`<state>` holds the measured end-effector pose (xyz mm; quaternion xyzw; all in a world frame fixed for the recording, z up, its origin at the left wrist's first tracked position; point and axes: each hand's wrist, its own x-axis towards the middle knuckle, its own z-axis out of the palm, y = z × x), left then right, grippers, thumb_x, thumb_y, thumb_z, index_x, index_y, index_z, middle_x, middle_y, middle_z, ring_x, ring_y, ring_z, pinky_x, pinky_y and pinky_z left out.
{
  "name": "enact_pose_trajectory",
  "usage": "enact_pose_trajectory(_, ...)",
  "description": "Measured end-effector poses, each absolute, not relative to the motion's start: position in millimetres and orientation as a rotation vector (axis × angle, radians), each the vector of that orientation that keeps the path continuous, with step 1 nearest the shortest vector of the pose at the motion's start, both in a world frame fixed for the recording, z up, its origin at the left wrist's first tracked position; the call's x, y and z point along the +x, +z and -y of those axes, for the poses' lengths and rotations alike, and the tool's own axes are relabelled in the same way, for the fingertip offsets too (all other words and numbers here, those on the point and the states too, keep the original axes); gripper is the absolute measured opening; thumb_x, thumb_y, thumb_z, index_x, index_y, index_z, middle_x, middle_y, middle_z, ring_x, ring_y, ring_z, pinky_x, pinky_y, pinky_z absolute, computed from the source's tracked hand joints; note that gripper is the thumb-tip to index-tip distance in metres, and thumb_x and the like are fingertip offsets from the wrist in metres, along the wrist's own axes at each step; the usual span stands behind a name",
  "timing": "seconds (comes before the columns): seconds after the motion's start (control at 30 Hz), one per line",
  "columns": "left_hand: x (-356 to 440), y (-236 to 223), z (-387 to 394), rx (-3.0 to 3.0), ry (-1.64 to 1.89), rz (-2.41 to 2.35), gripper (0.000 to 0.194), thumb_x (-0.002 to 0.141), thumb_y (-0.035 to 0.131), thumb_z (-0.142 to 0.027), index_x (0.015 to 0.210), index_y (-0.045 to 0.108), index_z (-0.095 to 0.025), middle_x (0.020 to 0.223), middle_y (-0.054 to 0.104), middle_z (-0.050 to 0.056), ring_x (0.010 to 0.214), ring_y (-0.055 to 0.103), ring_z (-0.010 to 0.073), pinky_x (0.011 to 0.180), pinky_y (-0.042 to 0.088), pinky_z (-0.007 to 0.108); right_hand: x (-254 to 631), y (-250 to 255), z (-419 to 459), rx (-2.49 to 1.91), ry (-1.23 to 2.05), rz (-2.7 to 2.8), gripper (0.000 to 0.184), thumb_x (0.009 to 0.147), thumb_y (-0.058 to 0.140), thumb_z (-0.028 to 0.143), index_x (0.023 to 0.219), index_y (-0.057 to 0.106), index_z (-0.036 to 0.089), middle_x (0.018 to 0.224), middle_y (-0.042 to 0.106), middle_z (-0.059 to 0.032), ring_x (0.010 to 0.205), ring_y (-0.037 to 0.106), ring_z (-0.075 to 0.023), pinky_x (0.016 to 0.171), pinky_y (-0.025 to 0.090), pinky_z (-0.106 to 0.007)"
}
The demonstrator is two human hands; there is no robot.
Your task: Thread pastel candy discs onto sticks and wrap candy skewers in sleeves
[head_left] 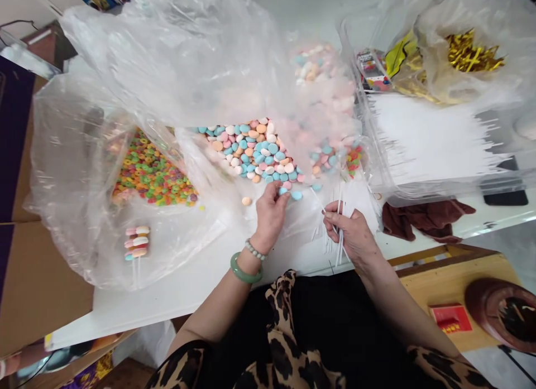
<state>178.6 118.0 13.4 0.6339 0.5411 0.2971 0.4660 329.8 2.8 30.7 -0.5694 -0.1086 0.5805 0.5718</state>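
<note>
My left hand [271, 213], with a green bangle and a bead bracelet at the wrist, reaches into a heap of pastel round candies [255, 152] lying on clear plastic. Its fingertips pinch at a blue candy at the heap's near edge. My right hand [350, 230] is closed around a bundle of thin white sticks [338, 241] that point up and down through the fist. Two finished sticks with stacked candies [137, 243] lie on the plastic at the left. A lone orange candy [247, 201] sits just left of my left hand.
A pile of small multicoloured ring candies [153, 177] lies in a clear bag [84, 171] at left. A clear tray of white sticks [427, 140] stands at right, with gold foil bags [469, 54] behind it. A brown cloth [422, 219] lies at the white table edge [176, 299].
</note>
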Motion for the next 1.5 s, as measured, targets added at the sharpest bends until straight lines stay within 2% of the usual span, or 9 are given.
enact_pose_trajectory(0.17, 195.4, -6.5, -106.1, 2.385, 0.47, -1.146, 0.017, 0.092, 0.046, -0.02, 0.1, 0.06, -0.018, 0.098, 0.062, 0.009, 0.093, 0.055, 0.0221, 0.082, 0.045, 0.035, 328.4, 31.5, -4.1, -1.347, 1.363, 0.242, 0.023, 0.067, 0.071, 0.03, 0.08, 0.057, 0.019, 0.05, 0.053, 0.0048, 0.036, 0.04, -0.0079, 0.033, 0.026, -0.02)
enact_pose_trajectory(0.4, 192.4, -21.4, -104.1, 2.678, 0.254, -0.977, 0.033, 0.09, 0.04, -0.008, 0.12, 0.055, -0.01, 0.113, 0.061, 0.016, 0.102, 0.055, 0.0256, 0.091, 0.044, 0.04, 328.2, 32.1, -0.6, -1.343, 1.364, 0.291, 0.019, 0.069, 0.069, 0.029, 0.08, 0.057, 0.019, 0.051, 0.053, 0.0048, 0.037, 0.041, -0.0083, 0.034, 0.027, -0.02)
enact_pose_trajectory(0.5, 183.0, -15.4, -106.4, 2.441, 0.36, -1.083, 0.031, 0.089, 0.044, -0.009, 0.114, 0.061, -0.015, 0.103, 0.064, 0.012, 0.096, 0.057, 0.0232, 0.085, 0.047, 0.037, 326.4, 35.4, 2.5, -1.364, 1.372, 0.391, 0.018, 0.073, 0.067, 0.029, 0.085, 0.06, 0.018, 0.053, 0.054, 0.005, 0.038, 0.043, -0.0092, 0.036, 0.031, -0.021)
enact_pose_trajectory(0.63, 161.3, 1.7, -125.4, 1.533, 0.676, -1.231, 0.034, 0.085, 0.057, -0.022, 0.118, 0.06, -0.02, 0.082, 0.064, 0.003, 0.071, 0.06, 0.0145, 0.067, 0.049, 0.028, 317.3, 39.6, 2.4, -1.523, 1.319, 0.626, 0.017, 0.078, 0.061, 0.03, 0.09, 0.062, 0.019, 0.062, 0.057, 0.0034, 0.043, 0.049, -0.0111, 0.043, 0.039, -0.025)
enact_pose_trajectory(0.8, 131.4, 24.2, -140.0, 0.658, 0.644, -0.96, 0.039, 0.073, 0.074, -0.028, 0.109, 0.064, -0.017, 0.074, 0.063, 0.0, 0.061, 0.061, 0.0093, 0.057, 0.051, 0.02, 295.7, 38.7, -7.8, -1.739, 0.861, 1.235, 0.015, 0.085, 0.055, 0.03, 0.088, 0.066, 0.021, 0.076, 0.064, -0.0021, 0.071, 0.06, -0.0191, 0.066, 0.046, -0.03)
enact_pose_trajectory(0.87, 124.8, 26.9, -135.6, 0.586, 0.638, -0.914, 0.035, 0.072, 0.076, -0.026, 0.104, 0.066, -0.016, 0.076, 0.064, 0.001, 0.062, 0.061, 0.0083, 0.058, 0.052, 0.019, 287.4, 36.5, -12.2, -1.735, 0.754, 1.395, 0.016, 0.087, 0.051, 0.026, 0.089, 0.067, 0.022, 0.081, 0.066, -0.0035, 0.077, 0.061, -0.0201, 0.069, 0.045, -0.029)
enact_pose_trajectory(1.07, 120.4, 23.4, -118.8, 0.582, 0.627, -0.848, 0.036, 0.073, 0.077, -0.025, 0.106, 0.069, -0.014, 0.088, 0.068, 0.004, 0.065, 0.063, 0.0078, 0.064, 0.054, 0.019, 275.7, 29.9, -18.9, -1.793, 0.735, 1.496, 0.017, 0.089, 0.05, 0.023, 0.089, 0.066, 0.021, 0.078, 0.065, -0.0015, 0.071, 0.059, -0.0182, 0.065, 0.042, -0.027)
enact_pose_trajectory(1.37, 119.1, 14.8, -116.3, 0.543, 0.675, -0.83, 0.035, 0.074, 0.076, -0.031, 0.102, 0.069, -0.011, 0.073, 0.062, 0.002, 0.056, 0.056, 0.0056, 0.053, 0.046, 0.016, 271.5, 28.9, -19.4, -1.826, 0.76, 1.465, 0.017, 0.088, 0.051, 0.026, 0.08, 0.065, 0.021, 0.071, 0.062, 0.0, 0.065, 0.056, -0.017, 0.061, 0.039, -0.027)
enact_pose_trajectory(1.5, 120.8, 13.3, -114.2, 0.558, 0.719, -0.857, 0.035, 0.074, 0.075, -0.032, 0.101, 0.069, -0.011, 0.075, 0.062, 0.002, 0.055, 0.055, 0.0053, 0.052, 0.045, 0.017, 269.9, 28.3, -21.4, -1.837, 0.775, 1.471, 0.018, 0.088, 0.05, 0.026, 0.079, 0.065, 0.022, 0.07, 0.062, 0.0001, 0.064, 0.055, -0.0172, 0.06, 0.039, -0.027)
